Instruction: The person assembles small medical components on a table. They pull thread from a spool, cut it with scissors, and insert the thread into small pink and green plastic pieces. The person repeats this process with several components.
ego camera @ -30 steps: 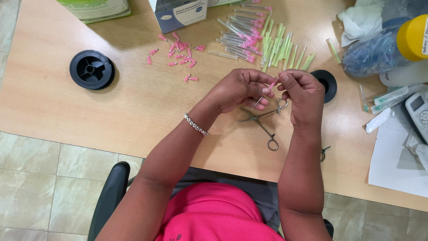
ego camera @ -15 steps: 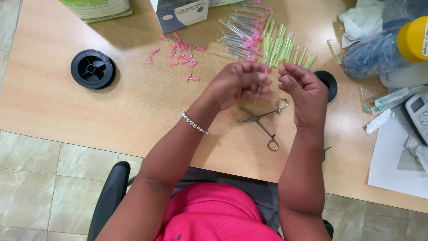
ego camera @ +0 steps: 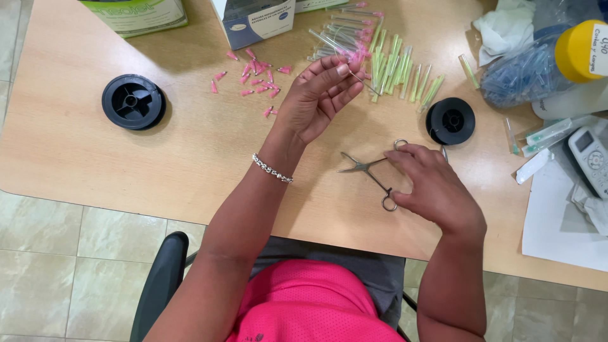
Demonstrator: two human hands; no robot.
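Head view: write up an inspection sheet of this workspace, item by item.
Surface: light wooden table, bare at the near left.
Job's things: thin needle pinched in the left hand; metal forceps lying open on the table, right hand resting on the ring handles.
Clutter: scattered pink caps, pile of capped needles, two black spools, boxes, yellow-lidded jar, papers.
Grippers: left hand closed on the needle; right hand's fingers loosely spread over the forceps, not clearly gripping.
Cables: nothing seen.
Surroundings: tiled floor, black chair.
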